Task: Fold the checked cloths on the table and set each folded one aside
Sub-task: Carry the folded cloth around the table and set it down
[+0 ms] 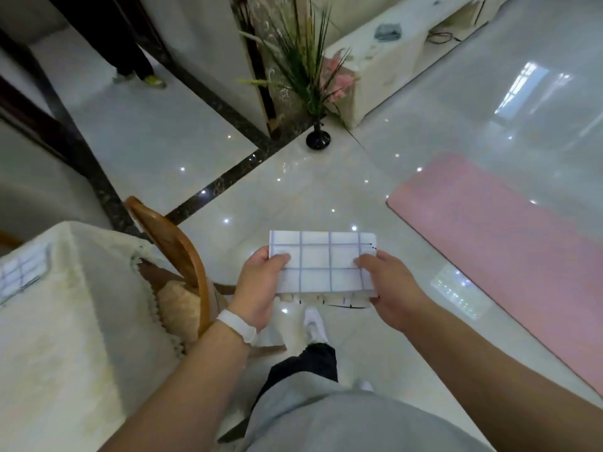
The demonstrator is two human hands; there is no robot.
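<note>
Both hands are up in front of the person, and between them sits a folded checked cloth (326, 262), white with thin blue lines, held out flat in the air above the shiny floor (310, 197). The left hand (261, 285) grips the cloth's left edge, thumb pressed on top and fingers curled underneath. The right hand (388, 285) pinches the right edge the same way, thumb on the top face. The cloth looks like a neat rectangle, with a frayed or printed edge peeking out along its near side. A white wristband (236, 324) wraps the left wrist.

Over on the left, the table (65, 321) wears a cream covering with a lacy trim, and a second checked cloth (23, 272) lies on it at the very edge of the picture, well apart from the one in hand. A wooden chair (176, 249) stands tucked just beside the table's corner. To the right, a pink mat (505, 239) lies on the floor. Farther off, a dark vase (318, 138) holds tall green stems and pink flowers.
</note>
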